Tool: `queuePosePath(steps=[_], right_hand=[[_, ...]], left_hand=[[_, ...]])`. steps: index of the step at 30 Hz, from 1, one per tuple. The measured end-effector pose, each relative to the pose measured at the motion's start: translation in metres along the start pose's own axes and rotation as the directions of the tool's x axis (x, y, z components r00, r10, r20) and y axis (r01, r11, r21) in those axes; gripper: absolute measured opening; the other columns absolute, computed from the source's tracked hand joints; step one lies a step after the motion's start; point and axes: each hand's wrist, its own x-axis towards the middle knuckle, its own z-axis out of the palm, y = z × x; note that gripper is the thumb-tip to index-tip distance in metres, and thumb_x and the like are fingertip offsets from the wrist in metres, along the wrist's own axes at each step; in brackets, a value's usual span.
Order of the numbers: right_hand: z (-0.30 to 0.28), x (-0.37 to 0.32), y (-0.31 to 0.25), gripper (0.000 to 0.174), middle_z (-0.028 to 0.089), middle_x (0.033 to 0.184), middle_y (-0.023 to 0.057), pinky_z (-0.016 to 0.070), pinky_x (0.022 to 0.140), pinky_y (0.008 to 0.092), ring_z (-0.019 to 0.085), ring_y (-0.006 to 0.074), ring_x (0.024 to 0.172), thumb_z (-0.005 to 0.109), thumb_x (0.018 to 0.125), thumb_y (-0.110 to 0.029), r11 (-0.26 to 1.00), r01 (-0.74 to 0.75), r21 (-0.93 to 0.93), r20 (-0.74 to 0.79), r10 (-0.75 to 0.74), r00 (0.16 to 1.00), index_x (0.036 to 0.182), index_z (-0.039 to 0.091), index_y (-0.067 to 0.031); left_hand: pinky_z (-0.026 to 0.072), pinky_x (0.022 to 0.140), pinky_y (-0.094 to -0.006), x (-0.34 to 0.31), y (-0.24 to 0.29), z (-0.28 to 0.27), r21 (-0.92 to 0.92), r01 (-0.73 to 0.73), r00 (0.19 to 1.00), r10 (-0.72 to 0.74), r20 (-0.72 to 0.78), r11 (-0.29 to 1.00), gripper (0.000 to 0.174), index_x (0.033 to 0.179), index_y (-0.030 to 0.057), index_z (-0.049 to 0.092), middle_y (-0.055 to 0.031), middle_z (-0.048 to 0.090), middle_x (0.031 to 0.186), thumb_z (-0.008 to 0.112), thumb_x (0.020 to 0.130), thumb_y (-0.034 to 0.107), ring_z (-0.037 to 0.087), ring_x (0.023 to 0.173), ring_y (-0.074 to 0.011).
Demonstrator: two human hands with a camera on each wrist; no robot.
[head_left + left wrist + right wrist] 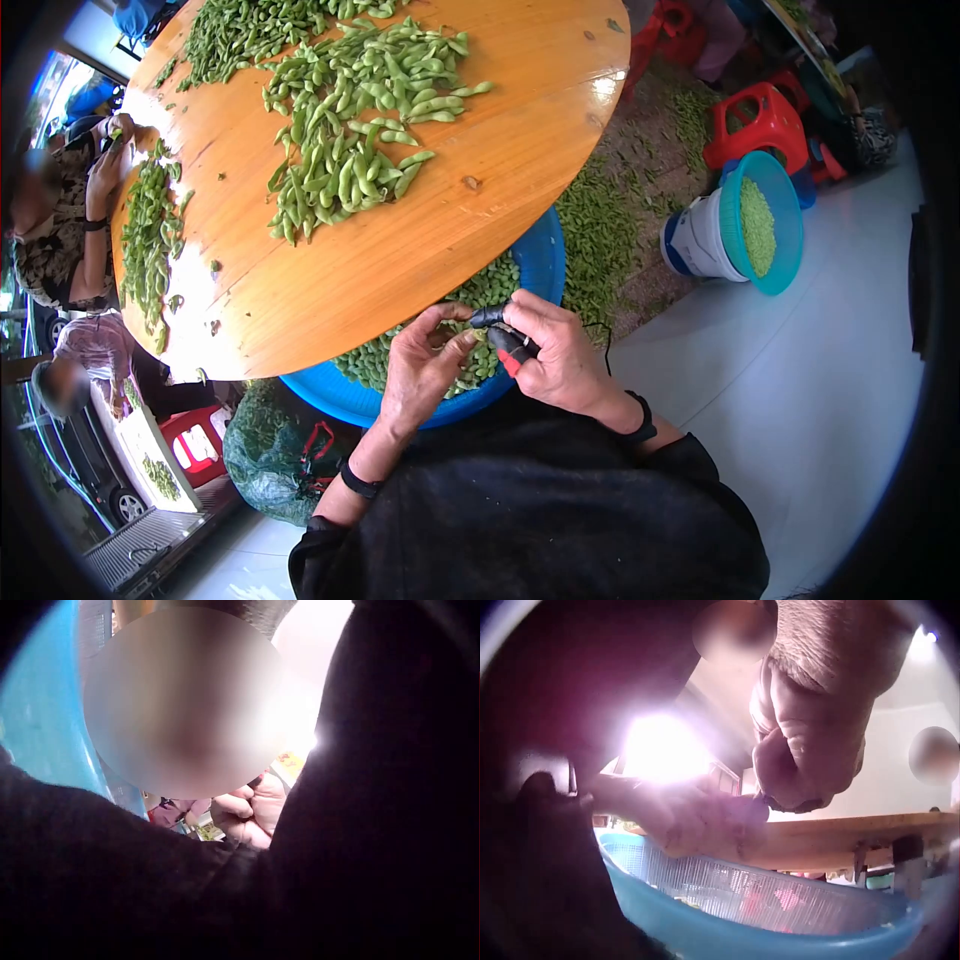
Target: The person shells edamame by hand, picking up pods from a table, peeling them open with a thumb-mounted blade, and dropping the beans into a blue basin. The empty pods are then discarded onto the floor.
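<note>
Over the blue basin [553, 250], both hands meet at a small pale green soybean pod [478, 335]. My left hand [418, 368] pinches it between thumb and fingers. From the other side, my right hand [560, 362] grips it with thumb and forefinger, which wear black coverings, one with a red patch; these partly hide the pod. Loose green beans [490, 285] lie in the basin below. In the right wrist view, the right hand [817, 735] is bent downward above the basin's rim [780, 946]. Dark cloth covers most of the left wrist view.
The wooden table [520, 150] overhangs the basin and carries heaps of pods [350, 120]. At right, a teal bowl [790, 240] of beans tops a white bucket [695, 240], near a red stool [760, 120]. Husks [600, 235] litter the floor. A green net bag [265, 450] lies left.
</note>
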Motion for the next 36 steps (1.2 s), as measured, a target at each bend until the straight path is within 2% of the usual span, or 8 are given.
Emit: queuePosePath(steps=[2,3,6,16,22,25,34,36], right_hand=[[0.005,-0.002,0.0,0.027,0.046,0.081,0.0138,0.0433,0.06,0.0397,0.052,0.0347,0.071,0.056,0.063,0.008,0.997,0.024,-0.078,-0.055,-0.028,0.998,0.089,0.053,0.0016],[0.007,-0.003,-0.002,0.029,0.046,0.084,0.0145,0.0447,0.061,0.0406,0.052,0.0346,0.072,0.056,0.063,0.008,0.997,0.006,-0.081,-0.048,-0.009,0.999,0.091,0.053,0.0013],[0.012,0.0,-0.005,0.024,0.045,0.078,0.0124,0.043,0.058,0.0381,0.051,0.0313,0.066,0.056,0.067,0.009,0.996,0.013,-0.091,-0.134,-0.025,0.991,0.089,0.056,-0.0001],[0.009,0.003,0.001,0.018,0.047,0.077,0.0089,0.0424,0.056,0.0333,0.052,0.0251,0.064,0.068,0.076,0.0,0.996,0.028,-0.09,-0.185,-0.044,0.982,0.092,0.06,0.0001],[0.007,0.002,0.008,0.026,0.056,0.08,0.0111,0.0461,0.062,0.0311,0.057,0.0237,0.07,0.067,0.074,0.004,0.952,-0.173,0.251,-0.021,0.184,0.983,0.099,0.061,0.0002],[0.005,0.002,0.006,0.028,0.054,0.079,0.0104,0.045,0.061,0.0291,0.056,0.0212,0.068,0.067,0.073,0.006,0.972,-0.164,0.17,-0.027,0.171,0.985,0.099,0.061,0.0003],[0.015,-0.003,0.004,0.035,0.053,0.077,0.0101,0.0427,0.053,0.0323,0.055,0.0222,0.061,0.066,0.071,0.009,0.996,0.035,-0.082,-0.162,-0.048,0.986,0.104,0.065,-0.0009],[0.017,-0.004,0.001,0.039,0.052,0.078,0.0113,0.0449,0.055,0.0351,0.055,0.0269,0.062,0.064,0.068,0.011,0.996,0.044,-0.08,-0.16,-0.056,0.986,0.106,0.063,-0.0006]], left_hand=[[0.04,0.052,-0.0206,0.002,-0.009,-0.004,0.325,-0.276,0.954,0.298,-0.02,0.905,0.009,0.101,0.001,0.06,-0.0027,0.06,0.075,0.062,0.093,0.007,0.051,0.059,-0.0061],[0.0464,0.056,-0.0228,-0.005,0.004,0.0,0.236,-0.085,0.995,0.096,-0.035,0.968,0.01,0.1,-0.0021,0.058,-0.005,0.061,0.076,0.059,0.095,0.007,0.057,0.063,-0.0087],[0.0506,0.059,-0.0246,-0.004,0.005,-0.001,0.026,-0.032,0.997,0.031,0.074,0.999,0.013,0.098,-0.0036,0.058,-0.0069,0.063,0.077,0.058,0.097,0.01,0.061,0.067,-0.0117],[0.0499,0.053,-0.0271,-0.002,0.001,-0.003,-0.196,-0.143,0.986,0.157,0.06,0.97,0.013,0.099,-0.0018,0.062,-0.0096,0.065,0.083,0.06,0.095,0.01,0.064,0.066,-0.0164],[0.0477,0.05,-0.0261,0.001,-0.002,-0.002,-0.34,-0.094,0.995,0.101,0.004,0.936,0.01,0.098,-0.002,0.065,-0.01,0.066,0.083,0.064,0.091,0.005,0.063,0.064,-0.0167],[0.0486,0.051,-0.0267,0.0,-0.003,-0.003,-0.353,-0.08,0.997,0.081,-0.012,0.932,0.009,0.097,-0.0023,0.066,-0.0101,0.066,0.083,0.064,0.091,0.004,0.064,0.064,-0.017],[0.0535,0.056,-0.0279,0.0,-0.005,0.002,-0.23,-0.132,0.991,0.121,-0.058,0.964,0.01,0.1,-0.0051,0.064,-0.0112,0.067,0.081,0.061,0.092,0.001,0.065,0.065,-0.0168],[0.0545,0.06,-0.0275,-0.005,-0.005,0.005,0.053,-0.21,0.974,0.214,-0.081,0.976,0.014,0.104,-0.0074,0.063,-0.011,0.067,0.082,0.058,0.094,0.0,0.065,0.067,-0.0159]])
